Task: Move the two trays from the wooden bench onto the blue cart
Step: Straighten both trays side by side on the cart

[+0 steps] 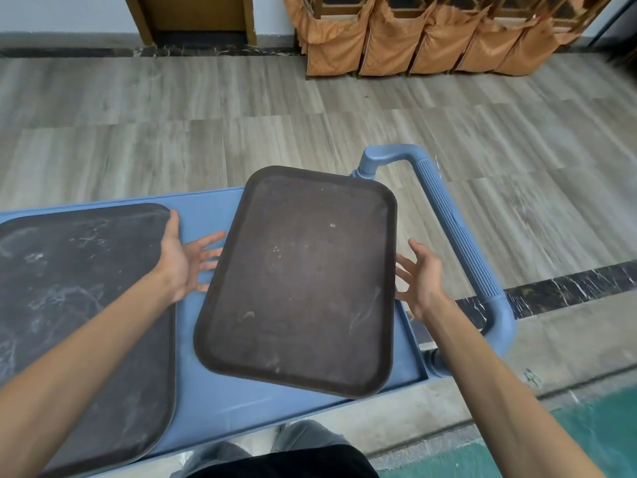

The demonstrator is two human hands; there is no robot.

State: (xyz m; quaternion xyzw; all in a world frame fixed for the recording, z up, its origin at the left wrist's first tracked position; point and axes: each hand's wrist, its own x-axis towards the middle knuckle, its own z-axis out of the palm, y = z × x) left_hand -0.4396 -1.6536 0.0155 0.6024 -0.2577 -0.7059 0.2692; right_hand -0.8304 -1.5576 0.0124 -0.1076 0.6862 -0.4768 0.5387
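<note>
A dark brown tray (300,281) lies askew on the right half of the blue cart (203,384), its far corner over the cart's back rim. A second, scuffed dark grey tray (82,305) lies on the cart's left half. My left hand (186,260) hovers open between the two trays, fingers spread beside the brown tray's left edge. Just off that tray's right edge, my right hand (422,277) is open too. Neither hand grips anything. The wooden bench is not in view.
The cart's blue ribbed handle (451,229) arches up at the right end. Grey wood-look floor lies beyond, with chairs in orange covers (424,39) against the far wall and a wooden door frame (193,19) at the back left. A green floor patch is at the lower right.
</note>
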